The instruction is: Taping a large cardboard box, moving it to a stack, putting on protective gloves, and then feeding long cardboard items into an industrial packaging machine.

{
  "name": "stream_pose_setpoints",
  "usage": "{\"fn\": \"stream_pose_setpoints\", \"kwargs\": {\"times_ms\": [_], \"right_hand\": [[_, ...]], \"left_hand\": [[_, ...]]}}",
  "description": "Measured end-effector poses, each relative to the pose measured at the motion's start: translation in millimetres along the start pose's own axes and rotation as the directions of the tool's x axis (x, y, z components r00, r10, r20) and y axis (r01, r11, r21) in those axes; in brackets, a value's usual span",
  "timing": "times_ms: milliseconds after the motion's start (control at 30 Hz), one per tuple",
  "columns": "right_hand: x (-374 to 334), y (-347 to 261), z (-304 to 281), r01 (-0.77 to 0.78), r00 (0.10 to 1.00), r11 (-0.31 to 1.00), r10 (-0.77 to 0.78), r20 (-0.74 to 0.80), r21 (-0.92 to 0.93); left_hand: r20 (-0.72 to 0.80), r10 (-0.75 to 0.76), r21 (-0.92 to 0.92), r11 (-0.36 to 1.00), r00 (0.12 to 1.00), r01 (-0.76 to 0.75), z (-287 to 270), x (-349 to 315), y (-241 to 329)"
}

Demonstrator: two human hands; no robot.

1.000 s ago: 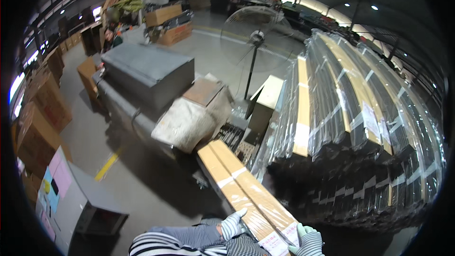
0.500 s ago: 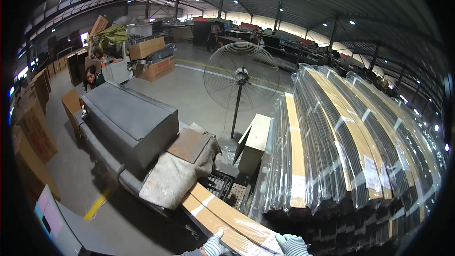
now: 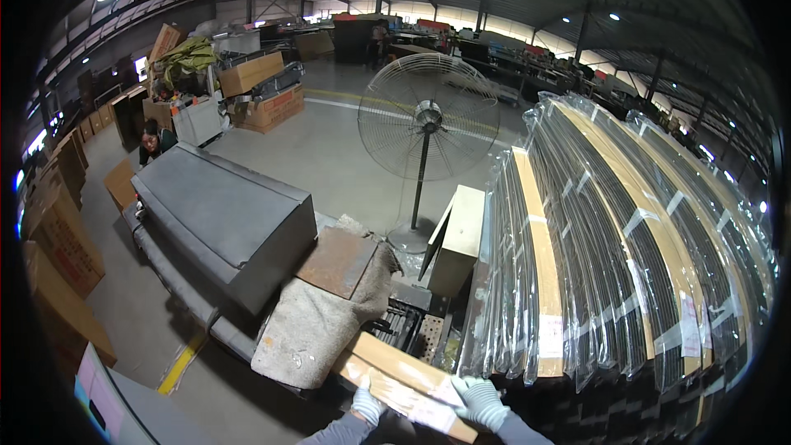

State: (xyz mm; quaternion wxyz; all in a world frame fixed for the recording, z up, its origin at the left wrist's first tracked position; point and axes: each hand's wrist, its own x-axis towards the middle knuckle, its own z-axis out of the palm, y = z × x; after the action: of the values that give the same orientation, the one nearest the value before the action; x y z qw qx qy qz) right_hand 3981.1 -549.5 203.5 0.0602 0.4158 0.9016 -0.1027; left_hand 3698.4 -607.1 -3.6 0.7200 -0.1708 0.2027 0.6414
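A long, flat package (image 3: 409, 379) of tan cardboard wrapped in clear plastic lies before me, a white label near its close end. My left hand (image 3: 367, 402), in a pale knit glove, grips its left edge with the thumb on top. My right hand (image 3: 479, 401), in a matching glove, is closed over the right edge near the label, its fingertips partly hidden. The package's far end meets a grey cloth (image 3: 298, 334) draped over a block, and a rusty brown plate (image 3: 334, 262) rests on that cloth.
Plastic-wrapped dark panels with tan strips (image 3: 606, 255) stand in a large stack at right. A big grey box (image 3: 227, 206) lies on a conveyor at left, a person (image 3: 155, 142) beyond it. Ahead are a pedestal fan (image 3: 428, 119) and a pale metal box (image 3: 458, 239).
Both hands have moved forward with the package, so its far part has slid toward the cloth and its near end now shows. My view has shifted slightly.
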Motion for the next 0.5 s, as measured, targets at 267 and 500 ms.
{"fn": "stream_pose_setpoints", "kwargs": {"times_ms": [267,500], "right_hand": [[39.4,-39.0,-151.8,-0.119,0.725,0.981,0.19,-0.662,0.151],[-9.6,55.7,-115.0,-0.62,0.675,0.784,0.541,-0.503,0.01]], "left_hand": [[-0.133,0.295,0.583,0.796,0.946,-0.166,123.5,-28.1,-19.5],[0.902,-0.379,-0.014,0.45,-0.206,-0.893,437.0,-201.5,-41.5]]}}
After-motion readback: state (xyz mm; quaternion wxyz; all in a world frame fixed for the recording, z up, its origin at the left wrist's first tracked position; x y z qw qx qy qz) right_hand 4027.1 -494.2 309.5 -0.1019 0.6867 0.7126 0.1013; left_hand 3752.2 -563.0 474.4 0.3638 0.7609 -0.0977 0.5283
